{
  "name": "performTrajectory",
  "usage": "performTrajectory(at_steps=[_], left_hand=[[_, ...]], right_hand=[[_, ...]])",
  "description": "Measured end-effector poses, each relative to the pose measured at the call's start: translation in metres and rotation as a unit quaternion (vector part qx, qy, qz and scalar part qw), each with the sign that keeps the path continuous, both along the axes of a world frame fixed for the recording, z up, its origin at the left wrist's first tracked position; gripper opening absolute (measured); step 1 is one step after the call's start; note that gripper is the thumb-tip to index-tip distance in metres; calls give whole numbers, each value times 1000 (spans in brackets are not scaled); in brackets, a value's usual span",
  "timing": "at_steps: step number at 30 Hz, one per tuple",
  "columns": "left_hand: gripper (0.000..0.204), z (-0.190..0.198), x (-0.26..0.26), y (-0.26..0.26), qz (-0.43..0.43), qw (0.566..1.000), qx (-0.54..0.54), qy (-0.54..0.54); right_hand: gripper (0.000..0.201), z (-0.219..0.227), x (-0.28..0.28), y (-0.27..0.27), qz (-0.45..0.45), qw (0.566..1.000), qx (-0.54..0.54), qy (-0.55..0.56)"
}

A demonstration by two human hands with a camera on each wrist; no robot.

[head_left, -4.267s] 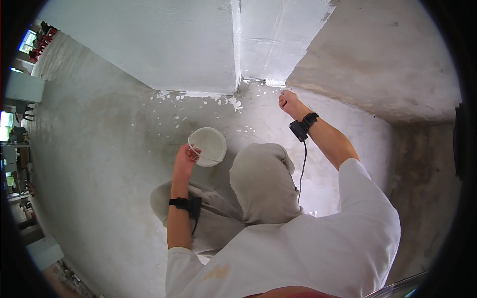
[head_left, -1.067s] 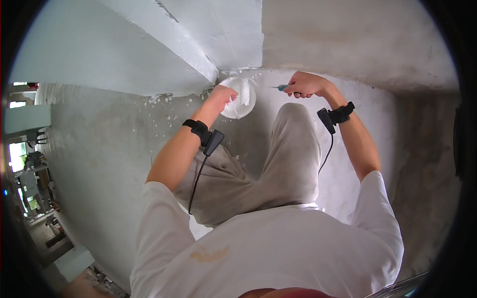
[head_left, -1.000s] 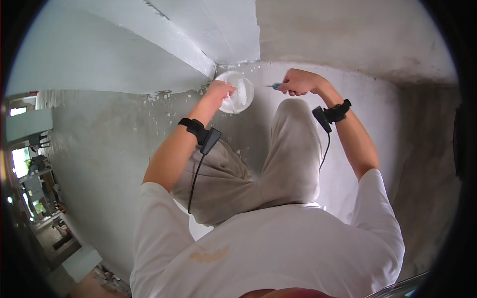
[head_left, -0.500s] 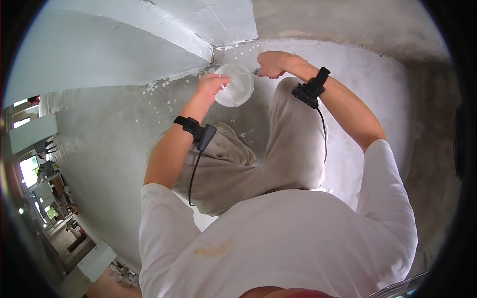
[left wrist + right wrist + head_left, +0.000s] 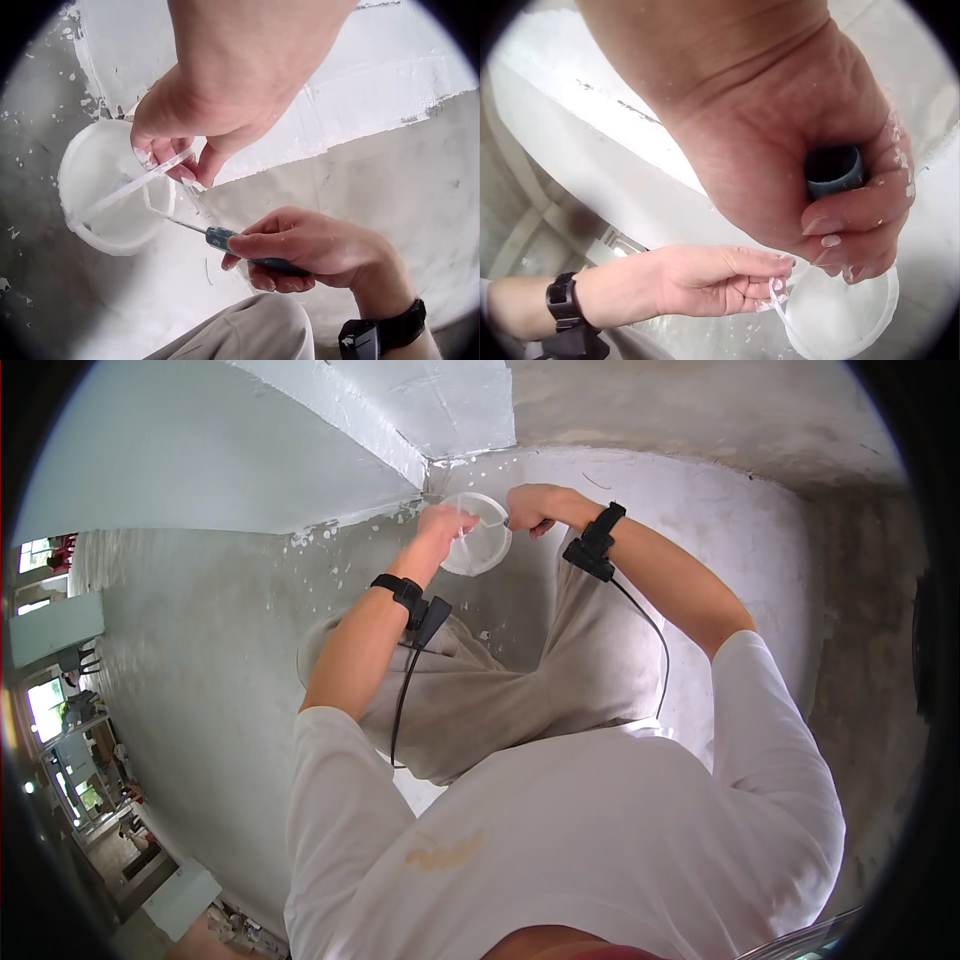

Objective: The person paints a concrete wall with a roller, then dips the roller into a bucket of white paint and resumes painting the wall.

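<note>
A white bucket (image 5: 473,572) hangs or stands below the left hand (image 5: 445,528); which one I cannot tell. In the left wrist view, fingers of the left hand (image 5: 206,109) pinch the bucket's white strap handle (image 5: 124,191). Beside the bucket, the right hand (image 5: 538,507) grips a tool by its dark teal handle (image 5: 219,238), and a thin metal rod (image 5: 184,223) reaches over the rim into the bucket. The tool's head cannot be made out against the white inside. The right wrist view shows the handle's hollow end (image 5: 835,184) within the right hand (image 5: 787,142).
A white-coated wall corner (image 5: 425,460) rises just beyond the bucket, and white splashes (image 5: 325,535) dot the grey floor. The person's bent knees (image 5: 590,630) are close below the hands. A bare brownish wall (image 5: 700,410) runs along the right; furniture and windows show at far left.
Since the earliest frame, the bucket has come nearer the corner and the right hand has gained the tool. Lately the right hand has moved left, right up to the bucket's rim.
</note>
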State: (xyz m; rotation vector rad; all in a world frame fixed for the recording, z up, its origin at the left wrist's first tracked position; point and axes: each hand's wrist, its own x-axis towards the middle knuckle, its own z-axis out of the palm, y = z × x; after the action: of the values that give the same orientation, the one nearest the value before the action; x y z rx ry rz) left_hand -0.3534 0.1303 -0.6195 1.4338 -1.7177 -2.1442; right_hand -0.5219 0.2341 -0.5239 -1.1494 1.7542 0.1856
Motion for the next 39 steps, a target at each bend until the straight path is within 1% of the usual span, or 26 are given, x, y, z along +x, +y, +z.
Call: performTrajectory(at_steps=[4,5,9,12,14,16,18,21,23,25,26,29,32,34,35,37,39], left_hand=[[17,-4,7,1,-8,1000,11,0],[17,4,7,7,1,1000,11,-3],[18,2,6,8,25,999,24,-5],[18,3,5,10,9,999,15,-27],[18,-3,3,12,19,999,18,-25],[18,-2,2,13,29,999,24,-24],[18,-4,3,14,16,999,36,-19],[18,-2,2,13,21,999,42,-28],[19,-6,3,10,7,999,30,-42],[20,-6,3,9,-6,998,17,-56],[22,-3,2,11,-1,998,21,-64],[25,-8,4,8,2,997,26,-69],[25,-16,8,5,-8,997,26,-70],[25,-7,4,8,-16,997,25,-70],[25,-3,5,10,-7,998,25,-62],[24,-1,7,10,2,998,24,-55],[23,-3,7,7,-5,998,34,-58]], right_hand=[[22,-19,1,-3,-9,1000,-1,1],[22,-17,1,0,-9,1000,-2,1],[24,-18,3,-2,-29,999,12,-14],[24,-15,2,2,-32,999,23,-22],[23,-22,2,0,-28,999,20,-29],[24,-28,5,-3,-36,998,51,-23],[25,-39,5,-5,-30,998,57,-20],[25,-47,5,-3,-28,997,66,-22],[25,-50,7,-2,-31,997,66,-25],[26,-54,10,-3,-63,996,64,-13],[26,-54,9,-3,-63,996,65,-13],[25,-76,9,-8,-61,995,80,-1],[23,-95,9,-9,-51,997,61,-11],[22,-105,9,-8,-130,989,66,-12],[22,-111,6,-7,-131,989,67,-10],[22,-97,11,-6,-100,993,59,-4],[21,-90,13,-3,-94,995,45,-7]])
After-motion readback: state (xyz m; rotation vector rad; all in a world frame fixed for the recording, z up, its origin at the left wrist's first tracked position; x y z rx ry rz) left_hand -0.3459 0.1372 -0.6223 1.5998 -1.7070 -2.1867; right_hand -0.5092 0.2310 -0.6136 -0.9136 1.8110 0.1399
